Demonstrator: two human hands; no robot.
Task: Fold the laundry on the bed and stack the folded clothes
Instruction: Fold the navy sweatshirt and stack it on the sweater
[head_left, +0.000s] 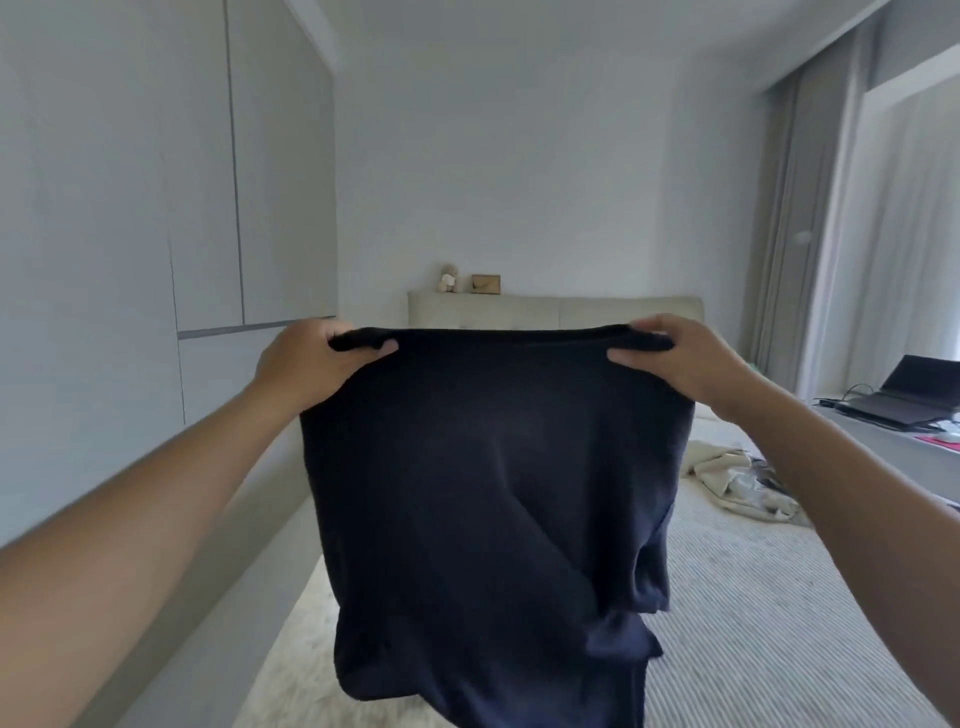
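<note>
A dark navy garment (493, 493) hangs in the air in front of me, spread wide and held by its top edge. My left hand (306, 364) pinches the top left corner. My right hand (685, 364) pinches the top right corner. The cloth's lower end bunches and hangs over the bed (753, 597), which has a pale striped cover. The garment hides most of the bed's middle. A loose heap of cream and light clothes (737, 478) lies on the bed at the right, behind my right forearm.
Grey wardrobe doors (156, 208) line the left side. A padded headboard (556, 312) stands at the far end with a small soft toy (448, 279) and a frame on top. At the right, a desk carries an open laptop (904, 395); curtains hang behind it.
</note>
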